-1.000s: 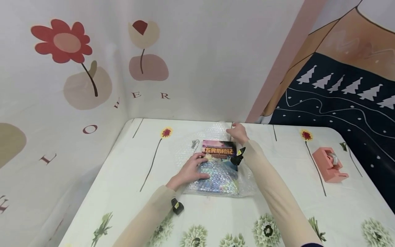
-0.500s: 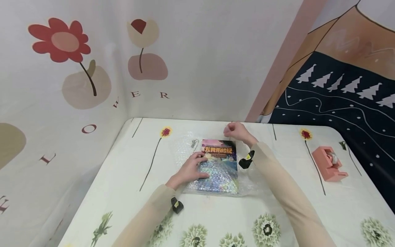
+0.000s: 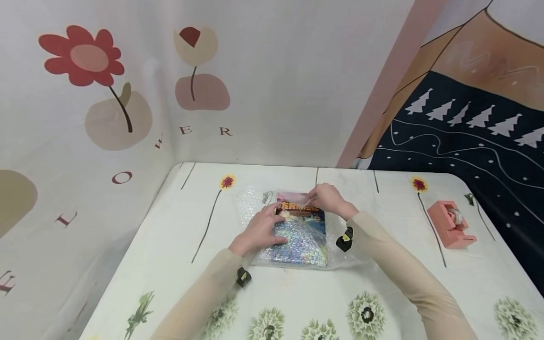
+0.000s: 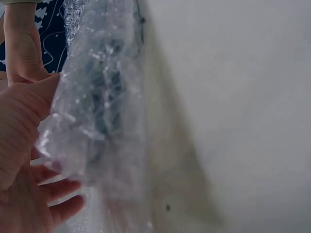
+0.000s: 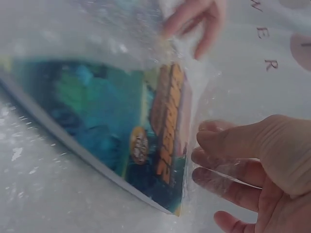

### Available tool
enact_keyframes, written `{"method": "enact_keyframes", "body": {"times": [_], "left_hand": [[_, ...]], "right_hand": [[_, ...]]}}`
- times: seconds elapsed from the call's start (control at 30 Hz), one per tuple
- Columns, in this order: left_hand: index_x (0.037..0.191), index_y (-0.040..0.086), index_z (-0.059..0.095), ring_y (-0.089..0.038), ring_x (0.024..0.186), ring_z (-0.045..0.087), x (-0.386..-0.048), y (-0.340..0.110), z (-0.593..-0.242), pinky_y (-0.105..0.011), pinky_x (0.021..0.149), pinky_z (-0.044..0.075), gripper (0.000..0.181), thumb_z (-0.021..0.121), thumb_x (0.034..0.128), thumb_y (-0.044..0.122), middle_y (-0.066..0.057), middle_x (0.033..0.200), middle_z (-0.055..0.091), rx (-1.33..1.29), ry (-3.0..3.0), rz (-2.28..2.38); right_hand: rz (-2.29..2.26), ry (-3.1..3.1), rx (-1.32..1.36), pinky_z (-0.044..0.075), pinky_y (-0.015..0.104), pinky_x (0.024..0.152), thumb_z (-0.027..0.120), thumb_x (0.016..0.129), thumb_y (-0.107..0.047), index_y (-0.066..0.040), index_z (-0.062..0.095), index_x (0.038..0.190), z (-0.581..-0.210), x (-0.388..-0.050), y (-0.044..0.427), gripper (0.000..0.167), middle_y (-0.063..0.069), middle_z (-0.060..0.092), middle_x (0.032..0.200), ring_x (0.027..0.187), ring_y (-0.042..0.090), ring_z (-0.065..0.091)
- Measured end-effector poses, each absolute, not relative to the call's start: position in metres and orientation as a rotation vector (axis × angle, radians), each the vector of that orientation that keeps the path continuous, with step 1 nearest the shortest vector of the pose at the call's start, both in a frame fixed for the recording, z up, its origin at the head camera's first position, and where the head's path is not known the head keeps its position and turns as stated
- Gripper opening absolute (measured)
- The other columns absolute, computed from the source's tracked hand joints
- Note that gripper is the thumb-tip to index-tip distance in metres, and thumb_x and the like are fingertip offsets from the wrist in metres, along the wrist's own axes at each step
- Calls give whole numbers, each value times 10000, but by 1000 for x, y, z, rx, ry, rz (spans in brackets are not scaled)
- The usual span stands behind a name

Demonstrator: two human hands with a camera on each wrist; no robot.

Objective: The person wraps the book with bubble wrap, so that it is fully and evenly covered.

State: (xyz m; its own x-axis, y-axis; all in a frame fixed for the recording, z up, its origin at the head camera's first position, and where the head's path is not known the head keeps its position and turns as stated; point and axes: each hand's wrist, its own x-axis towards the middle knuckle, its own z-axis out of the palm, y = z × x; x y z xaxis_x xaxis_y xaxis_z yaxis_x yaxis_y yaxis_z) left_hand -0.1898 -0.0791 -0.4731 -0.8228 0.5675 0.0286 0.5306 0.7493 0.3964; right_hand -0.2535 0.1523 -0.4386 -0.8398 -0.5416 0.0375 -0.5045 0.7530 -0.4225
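A colourful book (image 3: 316, 225) with yellow title lettering lies on a sheet of bubble wrap (image 3: 250, 203), whose near part is folded up over the lower cover. My left hand (image 3: 259, 231) rests on the folded wrap at the book's left side, fingers spread and thumb apart. At the book's top edge, my right hand (image 3: 329, 198) pinches the far edge of the wrap between thumb and fingers. The right wrist view shows the clear film between those fingertips, beside the book's cover (image 5: 107, 116). Crumpled bubble wrap (image 4: 102, 107) fills much of the left wrist view.
A pink tape dispenser (image 3: 451, 226) with a roll of tape stands on the table's right side. The flower-printed tablecloth (image 3: 204, 293) covers the tabletop. A printed curtain (image 3: 276, 94) hangs along the far edge, and a dark one with white trees hangs at right.
My right hand has come from the table's far edge toward me, bringing the wrap's far edge over the top of the book. The left hand has stayed on the book.
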Motion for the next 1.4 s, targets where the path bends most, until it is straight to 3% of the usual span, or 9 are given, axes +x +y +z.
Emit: {"method": "enact_keyframes", "body": {"times": [0.23,0.53,0.63,0.77,0.93,1.07,1.17,1.23,1.4], "left_hand": [[1071,100,610,-310,1427,31,-199,-79,-475,-524,1129,80,510,709,769,498,-173,1548,119,1087,2884,348],[998,94,559,-321,1414,128,-209,-79,-474,-526,1128,18,478,708,768,486,-190,1509,239,1130,2779,366],[1029,93,566,-307,1406,175,-211,-79,-475,-507,1133,9,496,729,757,473,-163,1499,284,1101,2760,395],[1053,87,563,-275,1394,230,-213,-78,-477,-508,1134,18,518,747,746,461,-135,1490,318,1086,2744,434],[1023,81,555,-271,1344,329,-212,-76,-477,-505,1133,96,471,762,745,399,-135,1444,388,1084,2757,525],[951,63,554,-270,1107,518,-215,-73,-478,-405,988,386,356,738,793,323,-128,1219,548,1091,2778,624],[981,54,558,-230,955,535,-218,-69,-478,-349,828,461,355,730,813,315,-79,1041,562,1076,2802,632],[1051,53,566,-225,963,527,-221,-67,-477,-348,836,467,385,724,820,317,-71,1032,553,1062,2814,613],[1291,42,527,-285,1212,444,-223,-66,-475,-432,1012,377,548,691,850,322,-123,1320,488,1060,2820,522]], "right_hand": [[-452,2874,-999,550,309,631,686,815,-5,-79,769,849,-441,-246,151,116,64,716,814,712,188,661],[-408,2700,-1000,527,280,579,653,847,-72,-70,764,870,-435,-243,152,113,36,711,758,601,136,624],[-409,2636,-949,376,215,460,662,864,-181,-81,728,711,-435,-242,151,195,-51,593,552,437,65,435],[-340,2673,-946,178,216,449,738,810,-277,-156,435,492,-433,-236,144,455,-108,239,441,426,58,179],[-176,2786,-983,161,223,470,792,744,-192,-201,239,502,-434,-229,135,603,-100,99,472,465,73,118],[6,2831,-954,303,234,470,807,732,-224,-204,348,501,-437,-226,128,514,-95,254,436,438,62,280],[102,2848,-926,430,280,514,814,723,-260,-185,462,540,-438,-225,124,403,-72,415,470,466,83,425],[117,2852,-901,463,303,529,816,722,-253,-166,504,561,-437,-224,122,362,-48,475,499,488,105,473],[108,2842,-894,423,272,469,811,728,-243,-159,508,555,-437,-224,122,359,-30,482,498,475,107,480]]}}
